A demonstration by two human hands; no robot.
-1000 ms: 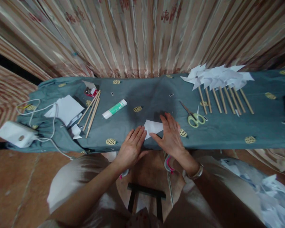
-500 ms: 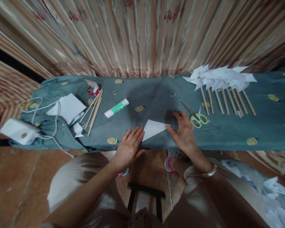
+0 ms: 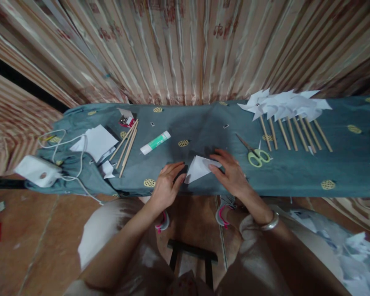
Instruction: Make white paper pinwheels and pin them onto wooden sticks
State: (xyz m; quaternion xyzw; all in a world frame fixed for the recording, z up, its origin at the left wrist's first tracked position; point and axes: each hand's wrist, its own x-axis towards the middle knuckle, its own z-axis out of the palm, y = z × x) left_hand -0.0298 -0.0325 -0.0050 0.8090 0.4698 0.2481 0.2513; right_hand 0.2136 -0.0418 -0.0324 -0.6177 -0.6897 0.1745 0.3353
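A folded piece of white paper [image 3: 197, 169], narrow toward its right end, lies near the front edge of the cloth-covered table. My right hand [image 3: 231, 172] has its thumb and fingers around the narrow right end, the thumb on top. At the paper's wider left edge, my left hand [image 3: 167, 185] is curved with thumb and fingertips apart; it is close beside the edge, and I cannot tell whether it touches. Green-handled scissors [image 3: 256, 154] lie to the right of my right hand. Beyond my left hand rests a green and white glue stick [image 3: 156, 142].
Paper pinwheels [image 3: 286, 107] on wooden sticks lie at the back right. On the left are loose wooden sticks [image 3: 128, 150], a small red box [image 3: 127, 119] of metal pins, white paper sheets [image 3: 99, 142] and a white charger [image 3: 38, 170] with its cable. A curtain [image 3: 185, 49] hangs behind the table.
My right hand has moved left onto the paper's narrow end. My left fingers, flat beside the paper before, have lifted and curved. The view has shifted slightly.
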